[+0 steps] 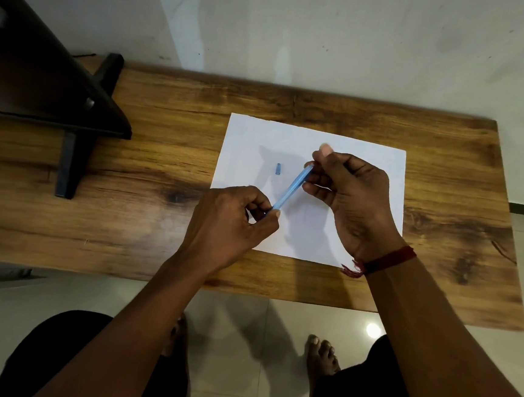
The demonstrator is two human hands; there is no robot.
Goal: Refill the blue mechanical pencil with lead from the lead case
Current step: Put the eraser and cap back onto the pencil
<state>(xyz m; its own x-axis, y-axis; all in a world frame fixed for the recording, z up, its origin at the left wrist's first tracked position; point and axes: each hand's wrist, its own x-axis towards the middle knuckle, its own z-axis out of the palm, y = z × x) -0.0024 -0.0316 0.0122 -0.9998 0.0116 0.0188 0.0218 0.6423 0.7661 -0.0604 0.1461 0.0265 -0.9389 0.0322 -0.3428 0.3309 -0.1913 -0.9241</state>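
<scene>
**Two grips on one pencil, open end towards the right**

Both hands meet over the white sheet of paper (246, 140) on the wooden worktop (163, 158), and the blue mechanical pencil (292, 186) is held in the air between them, clear of the sheet. The left grip (230, 224) pinches the pencil's near, lower end between thumb and curled fingers. The right grip (353, 193), with a red thread (388, 261) at its wrist, is curled round the far, upper end, thumb and forefinger closed at its very tip.

The pencil's long axis runs on a diagonal, from near-left up to far-right, so the end to be loaded points into the right grip. A small blue cap (278, 169) lies alone on the paper just left of the pencil, apart from both hands. That suggests the barrel is already open.

No lead case shows anywhere, and a lead would be too thin to make out between the right fingertips. My guess is that this is the feeding step. The left grip steadies the barrel while the right works at its mouth, so any lead has to travel down that diagonal. The cap lies nearer the left grip for refitting.
</scene>
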